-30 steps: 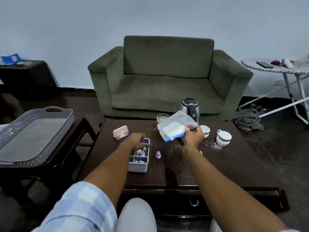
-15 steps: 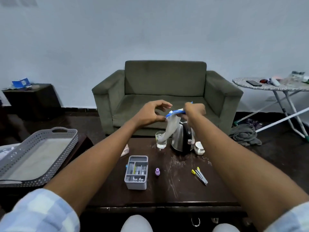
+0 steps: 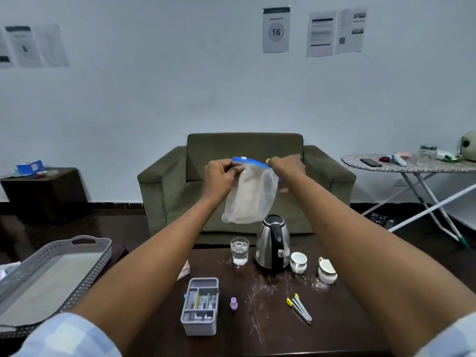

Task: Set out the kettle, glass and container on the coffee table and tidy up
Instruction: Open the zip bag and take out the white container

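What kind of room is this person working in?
Probably a living room used as a recording space: an armchair, a coffee table with a kettle, and numbered sheets on the wall.

A blue zip strip with a white slider is seen along the top of the clear bag, whose contents look pale beige. The kettle is brushed silver with a black handle and lid. The counter is dark brown, streaked with white powder. The organiser box and perforated tray are grey. The armchair is olive green. Pale blue-and-white check is shown on the sleeves.
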Demonstrator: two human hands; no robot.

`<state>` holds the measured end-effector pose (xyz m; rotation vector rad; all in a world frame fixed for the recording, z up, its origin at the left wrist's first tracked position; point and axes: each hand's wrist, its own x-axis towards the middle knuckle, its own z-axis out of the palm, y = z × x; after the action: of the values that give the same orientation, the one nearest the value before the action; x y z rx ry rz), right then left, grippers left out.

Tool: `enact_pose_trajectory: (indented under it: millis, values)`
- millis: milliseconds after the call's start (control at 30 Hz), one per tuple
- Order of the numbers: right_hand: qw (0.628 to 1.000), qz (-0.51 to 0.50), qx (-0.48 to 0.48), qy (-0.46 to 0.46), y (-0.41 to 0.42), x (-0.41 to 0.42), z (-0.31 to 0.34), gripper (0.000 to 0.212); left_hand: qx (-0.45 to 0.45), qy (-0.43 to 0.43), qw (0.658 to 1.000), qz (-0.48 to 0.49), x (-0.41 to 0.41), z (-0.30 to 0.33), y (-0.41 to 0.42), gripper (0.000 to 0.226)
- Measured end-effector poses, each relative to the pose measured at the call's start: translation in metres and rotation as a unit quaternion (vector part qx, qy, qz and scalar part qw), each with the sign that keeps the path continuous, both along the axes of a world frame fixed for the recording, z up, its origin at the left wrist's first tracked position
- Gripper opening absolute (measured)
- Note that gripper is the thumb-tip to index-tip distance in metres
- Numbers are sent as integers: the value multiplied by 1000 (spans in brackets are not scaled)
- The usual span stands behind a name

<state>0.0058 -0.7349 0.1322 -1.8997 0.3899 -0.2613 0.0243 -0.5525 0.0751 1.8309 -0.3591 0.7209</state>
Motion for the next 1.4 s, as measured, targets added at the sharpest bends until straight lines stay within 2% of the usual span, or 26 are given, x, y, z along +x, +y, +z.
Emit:
enact_pose_trajectory:
  millis: [33, 67, 133, 200, 267, 333, 433, 533, 667, 800, 933, 1067, 1133, 1200, 1300, 1400]
  values:
    - [993, -16, -115, -33, -2, 0, 2, 56, -16, 16, 1000, -9, 3, 4, 1, 13]
    - [980, -9, -178, -92, -4, 2, 5, 49, -29, 26, 999, -17, 6, 9, 2, 14]
    - [957, 89, -194, -197, -8, 5, 9, 35, -53, 39, 997, -35, 10, 16, 1, 17]
    - [933, 196, -197, -228, -6, 6, 10, 26, -79, 46, 993, -70, 12, 21, 0, 19]
    - [913, 230, -221, -254, -2, 13, 9, 21, -82, 46, 991, -100, 11, 23, 0, 19]
    - [909, 215, -223, -279, 1, 20, 9, 14, -79, 49, 990, -105, 10, 25, -1, 16]
    - [904, 210, -235, -290, 1, 25, 12, 7, -97, 35, 991, -90, 9, 31, 0, 19]
    - [898, 220, -247, -292, 2, 23, 17, 11, -88, -10, 994, -58, 9, 40, 2, 4]
    - [898, 236, -235, -288, 10, 17, 28, 24, -83, -11, 996, -24, 6, 47, 0, 10]
    - [902, 245, -232, -269, 13, 16, 39, 20, -131, 1, 991, -12, 5, 51, -1, 22]
    - [911, 230, -251, -234, -21, 14, 44, 17, -166, 0, 986, 7, 0, 52, 1, 26]
    - [921, 224, -241, -209, -70, 8, 37, 15, -224, 5, 974, 17, 1, 51, 13, 18]
    - [920, 232, -252, -191, -78, 7, 31, 14, -223, 10, 975, 14, 1, 48, 12, 15]
    - [910, 229, -289, -193, -75, 6, 27, 10, -221, 12, 975, 4, 0, 46, 7, 11]
    - [876, 220, -326, -279, -57, 3, 27, 21, -216, 14, 976, -19, -3, 48, -3, 8]
    - [837, 244, -365, -328, -37, 0, 30, 15, -209, 14, 977, -32, -6, 53, -8, 10]
